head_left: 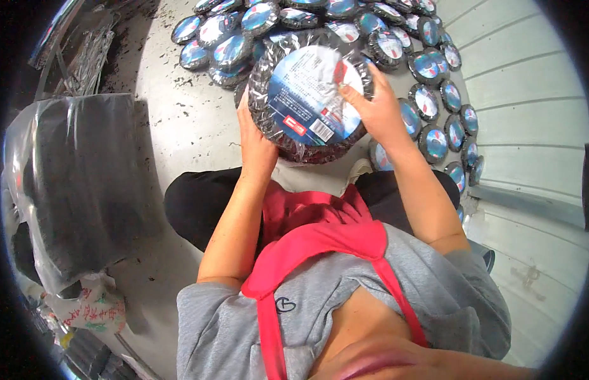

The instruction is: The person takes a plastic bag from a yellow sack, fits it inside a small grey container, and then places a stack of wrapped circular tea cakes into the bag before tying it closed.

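Observation:
I hold a round stack of dark discs wrapped in clear plastic, its top face a blue and white label. My left hand grips its lower left edge from below. My right hand clasps the right edge, thumb lying on the label. The stack is tilted toward me, above my knees. Just beyond it, several similar wrapped disc packs lie on the floor.
More labelled disc packs curve along the right, beside a pale panelled wall. A large clear plastic bag of dark material stands at left, a printed sack below it. The concrete floor is dusted with dark grit.

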A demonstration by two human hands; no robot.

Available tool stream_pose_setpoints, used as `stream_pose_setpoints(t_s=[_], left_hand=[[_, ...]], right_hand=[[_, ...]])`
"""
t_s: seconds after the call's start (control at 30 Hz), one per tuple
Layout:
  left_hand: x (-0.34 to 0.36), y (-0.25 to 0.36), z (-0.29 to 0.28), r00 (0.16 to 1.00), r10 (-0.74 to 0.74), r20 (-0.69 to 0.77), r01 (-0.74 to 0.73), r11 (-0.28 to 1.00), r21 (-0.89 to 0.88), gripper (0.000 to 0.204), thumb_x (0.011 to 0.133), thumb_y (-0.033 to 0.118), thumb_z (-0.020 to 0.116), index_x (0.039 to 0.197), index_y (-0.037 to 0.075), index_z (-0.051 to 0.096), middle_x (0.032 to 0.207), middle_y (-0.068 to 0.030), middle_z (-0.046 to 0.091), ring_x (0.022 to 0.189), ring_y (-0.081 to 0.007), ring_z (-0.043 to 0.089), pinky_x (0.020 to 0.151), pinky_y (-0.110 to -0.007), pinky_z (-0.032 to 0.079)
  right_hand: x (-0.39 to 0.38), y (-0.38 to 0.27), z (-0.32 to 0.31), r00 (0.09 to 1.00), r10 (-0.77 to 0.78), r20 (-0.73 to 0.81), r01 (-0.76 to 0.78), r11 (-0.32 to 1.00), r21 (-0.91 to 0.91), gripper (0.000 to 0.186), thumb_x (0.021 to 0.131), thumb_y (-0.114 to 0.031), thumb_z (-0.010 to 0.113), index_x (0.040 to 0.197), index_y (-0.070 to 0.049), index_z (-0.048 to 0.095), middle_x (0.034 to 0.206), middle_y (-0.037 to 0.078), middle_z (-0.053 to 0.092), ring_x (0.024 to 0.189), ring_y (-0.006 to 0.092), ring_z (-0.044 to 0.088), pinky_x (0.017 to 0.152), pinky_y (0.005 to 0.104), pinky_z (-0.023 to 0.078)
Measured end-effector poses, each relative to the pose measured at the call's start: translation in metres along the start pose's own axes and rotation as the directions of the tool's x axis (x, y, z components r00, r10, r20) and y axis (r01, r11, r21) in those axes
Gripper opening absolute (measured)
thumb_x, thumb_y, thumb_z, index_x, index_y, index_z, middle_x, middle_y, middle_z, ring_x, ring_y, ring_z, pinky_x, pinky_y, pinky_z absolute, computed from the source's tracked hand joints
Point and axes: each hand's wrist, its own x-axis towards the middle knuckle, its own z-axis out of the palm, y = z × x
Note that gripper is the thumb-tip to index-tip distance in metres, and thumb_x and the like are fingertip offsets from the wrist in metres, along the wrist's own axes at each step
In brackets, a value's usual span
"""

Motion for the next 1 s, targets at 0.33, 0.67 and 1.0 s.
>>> stream_pose_setpoints(t_s=[0.33, 0.67, 1.0], left_hand=[[0.062, 0.098, 0.001, 0.758, 0.015, 0.652, -0.363, 0.841, 0.402, 0.048, 0.085, 0.025, 0.081, 0.125, 0.01, 0.06, 0.109, -0.0101, 0.067, 0.1, -0.0272, 0.065, 0.085, -0.038, 0.052], [0.07, -0.014, 0.084, 0.393, -0.307, 0.867, -0.619, 0.609, 0.496, 0.082, 0.084, 0.031, 0.079, 0.147, 0.0, 0.035, 0.133, -0.0309, 0.056, 0.119, -0.0466, 0.059, 0.099, -0.052, 0.049], [0.207, 0.151, 0.255, -0.059, -0.577, 0.814, 0.066, 0.812, 0.58, 0.035, 0.099, 0.032, 0.066, 0.112, 0.001, 0.072, 0.097, -0.0073, 0.074, 0.094, -0.0115, 0.068, 0.084, -0.028, 0.052]], right_hand=[[-0.019, 0.035, 0.031, 0.999, 0.03, 0.044, -0.02, 0.977, -0.211, 0.067, 0.085, -0.041, 0.076, 0.13, 0.005, 0.057, 0.149, 0.026, 0.045, 0.134, 0.0425, 0.048, 0.112, 0.0484, 0.038], [-0.13, 0.289, -0.225, 0.769, 0.613, -0.179, -0.6, 0.79, 0.126, 0.039, 0.094, -0.029, 0.067, 0.126, -0.006, 0.065, 0.123, 0.012, 0.069, 0.116, 0.0228, 0.064, 0.101, 0.0372, 0.048], [-0.238, 0.457, -0.122, 0.441, 0.895, -0.067, -0.873, 0.445, 0.201, 0.061, 0.092, -0.041, 0.069, 0.133, 0.002, 0.06, 0.129, 0.021, 0.066, 0.12, 0.029, 0.063, 0.103, 0.0385, 0.047]])
